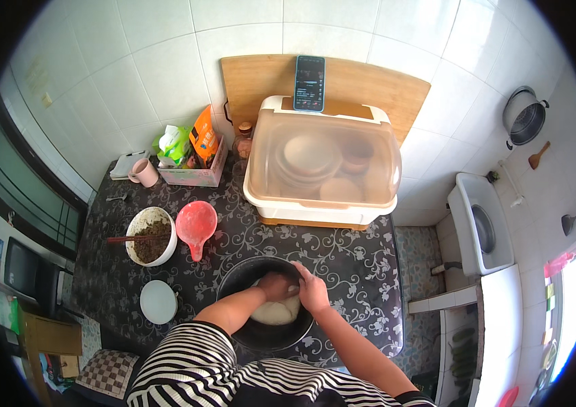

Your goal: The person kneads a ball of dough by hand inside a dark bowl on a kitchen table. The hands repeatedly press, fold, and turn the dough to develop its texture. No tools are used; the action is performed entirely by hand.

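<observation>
A deep black bowl (237, 333) sits near the front edge of the table, with a pale lump of dough (277, 313) inside it. My left hand (277, 286) reaches down into the bowl and rests against the dough's far side. Its fingers are mostly hidden, so their grip cannot be made out. At the bowl's right rim, my right hand (313, 289) holds the wall, thumb along the edge. Left of the bowl lie a red ladle (196, 224) dusted with white and a pale round lid or dish (159, 302).
A white bowl (166, 255) of dark minced filling holds chopsticks (130, 238). Behind stand a dish box (318, 213) with a clear brown lid, a phone (310, 84), a cutting board (374, 86), a pink mug (144, 174) and a carton (191, 177). A sink (463, 224) stands at right.
</observation>
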The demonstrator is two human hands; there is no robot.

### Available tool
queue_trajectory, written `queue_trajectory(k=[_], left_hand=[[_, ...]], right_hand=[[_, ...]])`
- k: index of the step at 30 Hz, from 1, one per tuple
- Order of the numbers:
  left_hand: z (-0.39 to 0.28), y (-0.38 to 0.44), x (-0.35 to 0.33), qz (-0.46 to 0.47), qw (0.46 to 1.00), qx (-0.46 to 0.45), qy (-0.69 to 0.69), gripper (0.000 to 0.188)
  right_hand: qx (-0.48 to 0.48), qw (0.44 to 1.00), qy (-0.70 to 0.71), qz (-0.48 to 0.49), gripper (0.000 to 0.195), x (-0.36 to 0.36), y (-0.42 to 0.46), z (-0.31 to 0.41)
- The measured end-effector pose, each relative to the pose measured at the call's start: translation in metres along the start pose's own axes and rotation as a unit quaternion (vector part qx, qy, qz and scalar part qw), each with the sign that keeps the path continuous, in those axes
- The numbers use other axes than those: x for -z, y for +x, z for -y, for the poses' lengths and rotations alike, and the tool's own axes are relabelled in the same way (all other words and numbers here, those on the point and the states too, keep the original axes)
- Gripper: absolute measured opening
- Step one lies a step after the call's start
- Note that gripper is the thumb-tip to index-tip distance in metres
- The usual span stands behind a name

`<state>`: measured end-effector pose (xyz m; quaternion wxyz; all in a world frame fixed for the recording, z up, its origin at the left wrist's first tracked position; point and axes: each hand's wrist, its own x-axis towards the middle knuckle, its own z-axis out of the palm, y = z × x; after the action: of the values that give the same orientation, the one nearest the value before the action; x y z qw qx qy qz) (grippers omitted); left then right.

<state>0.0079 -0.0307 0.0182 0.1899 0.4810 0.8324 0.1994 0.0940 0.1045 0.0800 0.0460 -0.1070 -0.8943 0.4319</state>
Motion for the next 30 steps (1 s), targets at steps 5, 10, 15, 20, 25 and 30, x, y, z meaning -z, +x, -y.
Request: queue_trajectory(k=[5,10,15,20,25,30], left_hand=[[0.003,-0.014,-0.005,0.004,0.995,0.053,-0.082,0.043],[-0.046,-0.042,0.054,0.176,0.976,0.111,-0.064,0.046],[-0.054,-0.082,0.037,0.007,0.974,-0.178,0.140,0.052],[-0.035,-0.061,0.017,0.119,0.980,-0.112,0.109,0.052],[-0.017,-0.031,0.014,0.096,0.988,-0.102,0.066,0.049],[-0.005,-0.004,0.012,0.060,0.998,-0.013,-0.007,0.049]], right_hand=[[-0.008,0.999,-0.030,0.042,0.050,0.008,0.004,0.015],[0.019,0.999,-0.028,0.004,0.051,-0.001,0.007,-0.002],[0.004,0.999,-0.035,0.029,0.049,0.006,0.007,0.008],[-0.003,0.999,-0.029,0.042,0.050,0.006,0.006,0.011],[-0.016,0.997,-0.039,0.062,0.050,0.010,0.006,0.015],[0.012,0.999,-0.030,0.042,0.050,0.008,0.012,0.007]])
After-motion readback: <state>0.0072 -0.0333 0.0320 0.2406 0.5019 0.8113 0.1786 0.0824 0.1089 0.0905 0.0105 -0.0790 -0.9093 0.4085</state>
